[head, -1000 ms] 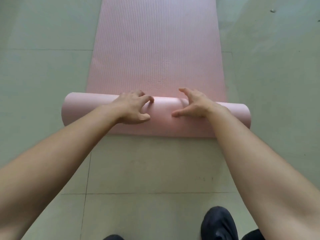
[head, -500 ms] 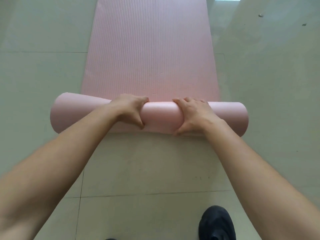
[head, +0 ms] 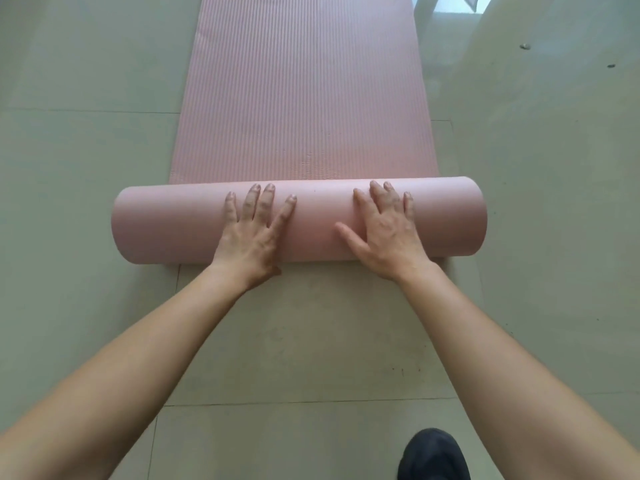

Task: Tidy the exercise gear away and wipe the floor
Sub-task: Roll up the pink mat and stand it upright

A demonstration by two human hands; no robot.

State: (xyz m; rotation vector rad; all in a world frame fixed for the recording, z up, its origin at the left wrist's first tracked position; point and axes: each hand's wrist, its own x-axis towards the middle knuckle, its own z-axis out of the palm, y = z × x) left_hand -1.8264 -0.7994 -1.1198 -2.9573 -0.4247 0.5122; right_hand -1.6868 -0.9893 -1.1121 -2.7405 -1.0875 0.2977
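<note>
Two bare hands are pressing flat on the rolled part of a pink yoga mat [head: 173, 226], which is lying crosswise on the tiled floor [head: 86, 168]. The left hand [head: 254, 233] is resting on the roll a little left of its middle, fingers straight and spread, fingertips reaching toward the roll's far edge. Its grip is lying open, curling round nothing. The right hand [head: 384, 230] is sitting just right of the middle in the same way, thumb stretching out to the left, its grip likewise open with the palm on the mat. Both hands are lying near each other but apart, with a strip of bare roll showing between them. Beyond the roll, the ribbed, unrolled stretch of the mat is running flat away to the far edge of the view. At the near edge, right of centre, a black shoe [head: 433, 455] is showing. Small dark specks [head: 525, 46] are lying on the floor at far right.
</note>
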